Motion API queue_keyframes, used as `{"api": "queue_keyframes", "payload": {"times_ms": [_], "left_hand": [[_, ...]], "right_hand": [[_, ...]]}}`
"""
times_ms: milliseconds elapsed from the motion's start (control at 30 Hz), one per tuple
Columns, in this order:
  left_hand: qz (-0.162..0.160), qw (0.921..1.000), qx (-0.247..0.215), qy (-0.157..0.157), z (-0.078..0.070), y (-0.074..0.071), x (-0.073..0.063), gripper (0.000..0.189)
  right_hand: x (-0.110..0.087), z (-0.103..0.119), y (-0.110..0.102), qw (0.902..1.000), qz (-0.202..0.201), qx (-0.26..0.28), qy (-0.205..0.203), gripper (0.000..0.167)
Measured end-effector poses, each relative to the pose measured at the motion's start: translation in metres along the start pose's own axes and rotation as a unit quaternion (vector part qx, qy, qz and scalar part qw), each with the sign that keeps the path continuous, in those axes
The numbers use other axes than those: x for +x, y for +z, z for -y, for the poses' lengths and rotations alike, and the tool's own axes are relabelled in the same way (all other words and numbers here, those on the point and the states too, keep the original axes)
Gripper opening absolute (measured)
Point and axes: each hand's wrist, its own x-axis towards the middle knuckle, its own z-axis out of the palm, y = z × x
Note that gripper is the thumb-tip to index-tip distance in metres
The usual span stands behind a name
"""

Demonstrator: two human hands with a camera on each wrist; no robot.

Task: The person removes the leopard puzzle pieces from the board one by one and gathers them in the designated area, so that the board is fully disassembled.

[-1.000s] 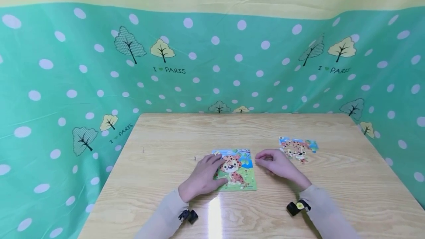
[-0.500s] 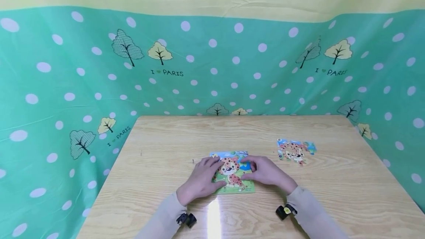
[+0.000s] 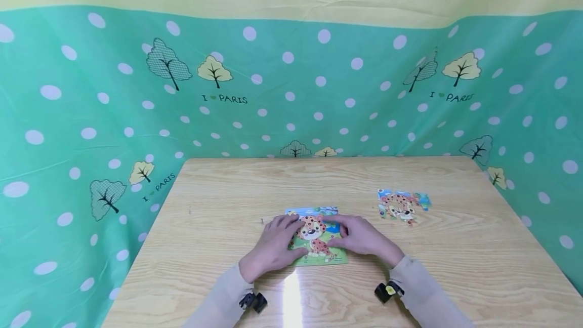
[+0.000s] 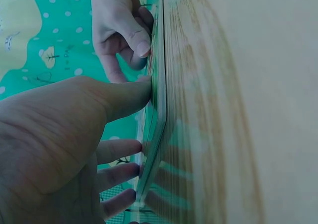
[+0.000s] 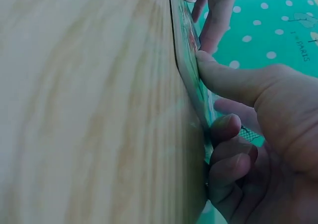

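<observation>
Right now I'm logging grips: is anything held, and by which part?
The left hand rests on the left side of the puzzle, not gripping it; whether the right hand grips its right side cannot be told.

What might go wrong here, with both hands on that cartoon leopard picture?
Two things, perhaps. Both the left hand and the right hand touch the flat, square, blue-and-green leopard board, so an uneven push might slide or turn it on the pale wood-grain table. And the small, colourful, irregular-edged cluster of leopard jigsaw pieces lies beyond the right hand, with nothing visibly holding it down; a wide swing that way could scatter it.
</observation>
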Motion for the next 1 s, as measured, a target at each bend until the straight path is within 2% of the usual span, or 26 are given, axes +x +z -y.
{"api": "queue_keyframes", "payload": {"times_ms": [133, 333, 1000], "left_hand": [[-0.001, 1.0, 0.001, -0.001, 0.002, 0.0008, 0.0006, 0.074], [-0.002, 1.0, -0.002, 0.002, 0.0028, 0.0024, 0.0003, 0.075], [-0.001, 0.9999, -0.011, 0.007, 0.0023, -0.001, 0.0022, 0.074]], "right_hand": [[-0.0008, 0.0035, -0.0001, 0.9997, 0.016, -0.017, -0.005, 0.061], [-0.0014, 0.0035, 0.0018, 0.9997, 0.016, -0.016, -0.001, 0.061], [0.0014, 0.0079, 0.0017, 0.9976, 0.004, 0.062, 0.032, 0.063]]}}
